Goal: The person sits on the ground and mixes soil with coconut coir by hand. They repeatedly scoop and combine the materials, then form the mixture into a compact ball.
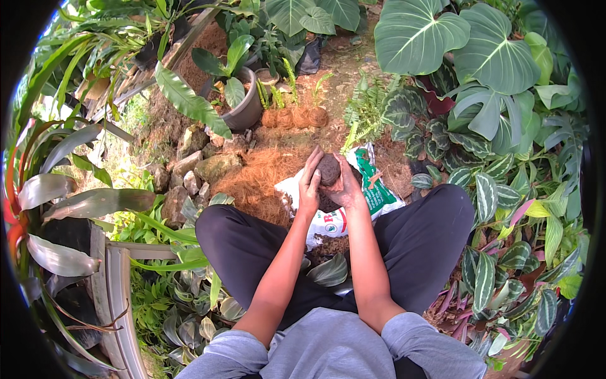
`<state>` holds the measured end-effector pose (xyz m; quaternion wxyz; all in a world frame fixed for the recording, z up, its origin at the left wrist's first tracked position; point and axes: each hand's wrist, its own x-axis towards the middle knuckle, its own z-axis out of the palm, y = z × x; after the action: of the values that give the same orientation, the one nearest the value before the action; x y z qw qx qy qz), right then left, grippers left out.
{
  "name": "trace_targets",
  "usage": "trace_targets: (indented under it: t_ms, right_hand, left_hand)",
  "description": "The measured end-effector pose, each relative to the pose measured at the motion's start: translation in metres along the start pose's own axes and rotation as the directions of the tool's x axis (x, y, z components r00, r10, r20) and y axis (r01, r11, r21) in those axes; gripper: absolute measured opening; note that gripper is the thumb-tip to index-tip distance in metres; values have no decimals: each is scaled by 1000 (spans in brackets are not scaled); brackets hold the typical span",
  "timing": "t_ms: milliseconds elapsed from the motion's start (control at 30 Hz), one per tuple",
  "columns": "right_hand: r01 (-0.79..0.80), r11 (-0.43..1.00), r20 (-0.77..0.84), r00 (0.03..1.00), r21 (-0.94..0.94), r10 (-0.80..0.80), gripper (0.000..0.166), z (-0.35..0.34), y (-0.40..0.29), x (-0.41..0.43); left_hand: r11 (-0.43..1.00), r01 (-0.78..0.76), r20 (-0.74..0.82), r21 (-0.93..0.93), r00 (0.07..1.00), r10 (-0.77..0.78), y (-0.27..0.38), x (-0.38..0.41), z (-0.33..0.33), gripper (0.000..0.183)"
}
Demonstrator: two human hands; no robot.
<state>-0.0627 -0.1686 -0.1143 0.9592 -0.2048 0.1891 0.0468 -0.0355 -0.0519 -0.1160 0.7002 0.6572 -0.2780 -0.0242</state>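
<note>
Cupped between my two palms is a rounded ball of dark, damp soil (329, 169). My left hand (309, 184) presses on its left side, fingers pointing away from me. Around its right side and underneath curves my right hand (347, 185). Both hands are above an opened white and green plastic soil bag (376, 189) that bears printing, with loose dark soil (327, 203) showing inside it. A light green fern frond (350, 137) rises just beyond my right fingertips; whether it grows from the ball cannot be told.
Left of the bag lies a heap of brown coconut fibre (255, 177), beside rocks (189, 166). Beyond it, several fibre-wrapped balls with fern sprouts (296, 117) stand in a row near a grey plant pot (244, 106). Dense leafy plants (487, 256) border the right side.
</note>
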Motion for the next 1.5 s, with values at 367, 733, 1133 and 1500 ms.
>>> trace_targets:
  t_ms: [367, 733, 1133, 1500]
  right_hand:
    - [76, 975, -120, 987, -208, -103, 48, -18, 9, 17]
    - [-123, 256, -268, 687, -959, -675, 88, -79, 48, 41]
    - [-102, -130, 7, 759, -986, -651, 76, -136, 77, 84]
    - [-16, -337, 193, 792, -941, -579, 71, -131, 75, 123]
  left_hand:
    - [919, 174, -189, -353, 949, -253, -27, -7, 4, 77]
    - [879, 460, -460, -128, 757, -463, -55, -7, -8, 51]
    - [760, 648, -452, 42, 691, -564, -62, -11, -6, 55]
    - [726, 687, -462, 31, 653, -600, -62, -11, -8, 58]
